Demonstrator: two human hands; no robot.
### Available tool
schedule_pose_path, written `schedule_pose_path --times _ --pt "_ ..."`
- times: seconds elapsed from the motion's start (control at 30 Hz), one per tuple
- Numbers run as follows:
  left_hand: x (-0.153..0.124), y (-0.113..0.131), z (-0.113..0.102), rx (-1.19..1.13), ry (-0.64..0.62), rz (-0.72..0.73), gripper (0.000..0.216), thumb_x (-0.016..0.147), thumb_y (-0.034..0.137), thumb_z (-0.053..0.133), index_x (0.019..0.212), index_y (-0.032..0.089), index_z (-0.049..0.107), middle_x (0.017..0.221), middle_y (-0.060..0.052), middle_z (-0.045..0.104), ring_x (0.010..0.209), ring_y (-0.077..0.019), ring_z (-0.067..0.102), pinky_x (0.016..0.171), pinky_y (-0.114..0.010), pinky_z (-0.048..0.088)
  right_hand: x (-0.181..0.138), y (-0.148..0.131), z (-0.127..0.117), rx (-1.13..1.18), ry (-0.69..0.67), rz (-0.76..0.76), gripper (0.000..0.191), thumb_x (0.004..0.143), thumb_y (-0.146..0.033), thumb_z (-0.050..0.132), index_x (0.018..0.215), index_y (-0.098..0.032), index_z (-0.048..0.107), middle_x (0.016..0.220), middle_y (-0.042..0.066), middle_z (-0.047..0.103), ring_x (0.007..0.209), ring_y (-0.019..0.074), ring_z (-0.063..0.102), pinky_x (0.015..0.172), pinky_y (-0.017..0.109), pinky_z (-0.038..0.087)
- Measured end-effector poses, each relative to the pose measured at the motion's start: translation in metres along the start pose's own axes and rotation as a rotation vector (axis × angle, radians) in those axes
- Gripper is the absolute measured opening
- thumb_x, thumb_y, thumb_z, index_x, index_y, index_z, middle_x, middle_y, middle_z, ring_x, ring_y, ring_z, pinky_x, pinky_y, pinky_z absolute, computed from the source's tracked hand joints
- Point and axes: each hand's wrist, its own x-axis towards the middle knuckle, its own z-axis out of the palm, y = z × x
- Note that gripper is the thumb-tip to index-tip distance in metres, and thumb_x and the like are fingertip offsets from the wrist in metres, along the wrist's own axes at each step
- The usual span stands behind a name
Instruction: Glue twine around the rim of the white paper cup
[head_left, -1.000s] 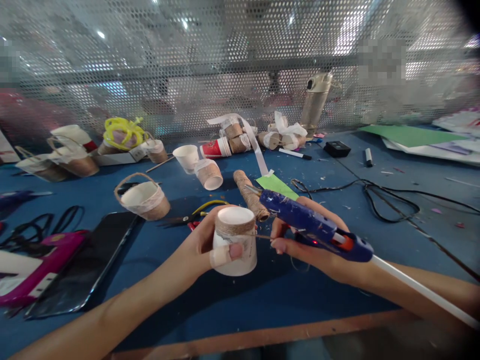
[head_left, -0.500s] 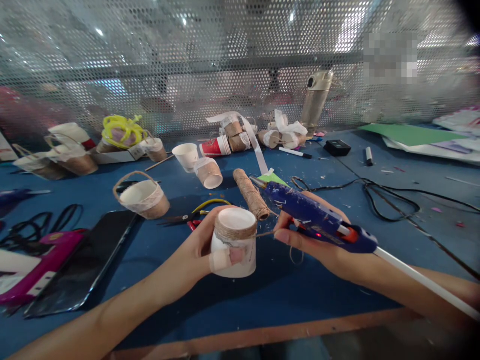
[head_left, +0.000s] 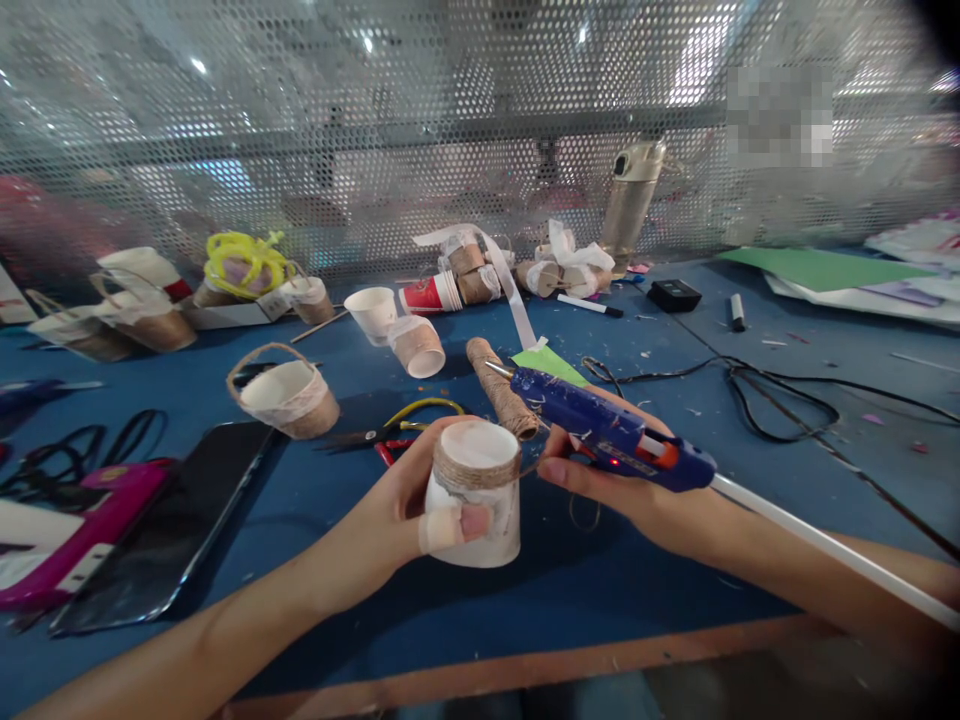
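Observation:
My left hand (head_left: 409, 500) is wrapped round an upturned white paper cup (head_left: 475, 495), a bandaged thumb pressed on its side. Brown twine is wound round the cup's upper part. My right hand (head_left: 600, 475) grips a blue glue gun (head_left: 604, 427) whose nozzle points left, just above the cup. The fingertips of that hand also pinch the loose twine end beside the cup. A twine spool (head_left: 501, 389) lies on the blue table (head_left: 450, 600) just behind the cup.
Scissors (head_left: 375, 435) and a black phone (head_left: 172, 525) lie left of the cup. A small twine-wrapped basket cup (head_left: 289, 395) and several other cups sit further back. Black cables (head_left: 757, 395) run at right. A perforated metal screen (head_left: 450, 150) closes the back.
The glue gun has shifted left and nearer the cup. The cup has tilted slightly and dropped a little in my left hand.

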Motion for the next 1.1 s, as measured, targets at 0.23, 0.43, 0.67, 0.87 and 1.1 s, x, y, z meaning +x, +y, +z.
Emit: schedule_pose_path --times 0.23,0.43,0.67,0.87,1.1 --pt "0.0012 -0.001 0.0 -0.01 -0.051 -0.004 0.057 0.071 0.038 0.079 0.121 0.033 0.052 0.113 0.0 0.064 0.109 -0.0249 0.057 0.086 -0.029 0.045 0.0008 0.0033 -0.0007 0.015 -0.049 -0.021 0.017 0.079 -0.028 0.074 0.083 -0.02 0.059 0.077 -0.003 0.062 0.065 0.009 0.057 0.061 0.021 0.051" --pt "0.0002 -0.0026 -0.0017 -0.019 -0.076 -0.031 0.063 0.071 0.04 0.079 0.126 0.031 0.048 0.115 -0.003 0.062 0.111 -0.0282 0.055 0.084 -0.032 0.045 -0.0003 0.003 -0.0012 0.015 -0.055 -0.038 0.016 0.079 -0.026 0.074 0.085 -0.021 0.06 0.08 -0.003 0.063 0.069 0.0094 0.059 0.062 0.02 0.051" --pt "-0.0004 -0.0029 -0.0025 0.001 -0.101 -0.031 0.067 0.07 0.042 0.078 0.128 0.031 0.046 0.121 -0.004 0.059 0.118 -0.031 0.05 0.085 -0.032 0.044 0.0005 0.0051 0.0012 0.037 -0.057 -0.039 0.018 0.078 -0.022 0.075 0.085 -0.02 0.059 0.08 -0.004 0.062 0.065 0.0066 0.057 0.059 0.018 0.049" --pt "0.0023 -0.0041 -0.0037 -0.014 -0.106 -0.027 0.066 0.07 0.039 0.078 0.128 0.031 0.048 0.122 -0.004 0.06 0.119 -0.0325 0.05 0.091 -0.036 0.042 -0.0002 0.0065 0.0019 0.061 -0.081 -0.041 0.018 0.078 -0.02 0.075 0.086 -0.02 0.058 0.08 -0.004 0.062 0.066 0.0085 0.057 0.058 0.021 0.049" --pt "0.0009 -0.0016 -0.0014 -0.038 -0.124 -0.047 0.065 0.071 0.037 0.078 0.129 0.027 0.048 0.118 -0.008 0.065 0.112 -0.0323 0.056 0.088 -0.038 0.044 -0.0019 0.0068 0.0012 0.036 -0.079 -0.05 0.019 0.078 -0.023 0.074 0.086 -0.021 0.057 0.079 -0.003 0.062 0.064 0.0104 0.057 0.057 0.023 0.048"
